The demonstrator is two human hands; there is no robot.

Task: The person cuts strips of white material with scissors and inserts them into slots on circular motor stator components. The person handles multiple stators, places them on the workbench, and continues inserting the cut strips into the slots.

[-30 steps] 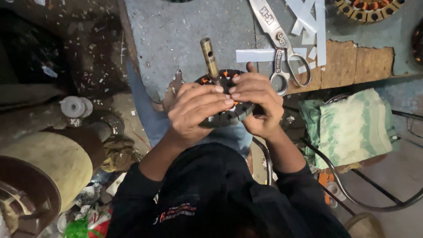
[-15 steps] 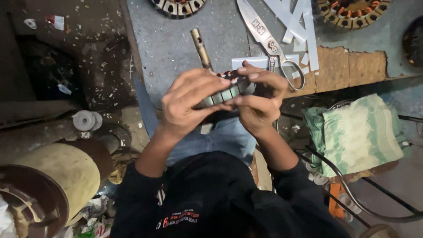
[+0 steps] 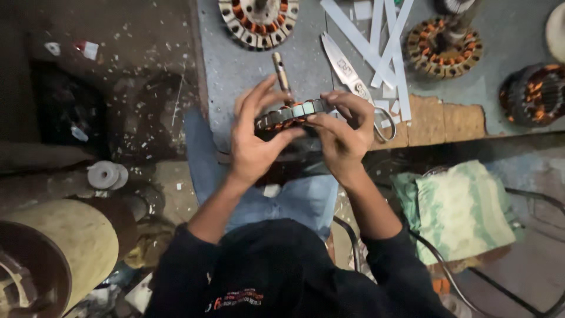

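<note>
Both my hands hold one round motor stator (image 3: 289,116) with copper windings and a metal shaft sticking up from it, just over the near edge of the grey workbench (image 3: 247,76). My left hand (image 3: 254,138) cups its left side with the fingers spread above it. My right hand (image 3: 338,132) grips the right side, the fingertips pressing on the rim. The stator is tilted so its laminated edge faces me. Scissors (image 3: 359,88) lie on the bench right behind my right hand.
Other wound stators sit at the back (image 3: 259,20), back right (image 3: 444,47) and far right (image 3: 532,94). White paper strips (image 3: 382,41) lie by the scissors, a cardboard piece (image 3: 441,121) on the bench edge. A green cloth (image 3: 465,212) lies right, a large drum (image 3: 65,247) at lower left.
The stator has been tipped up from nearly flat to edge-on. My left fingers have lifted and spread apart. The view has shifted, showing more of the bench.
</note>
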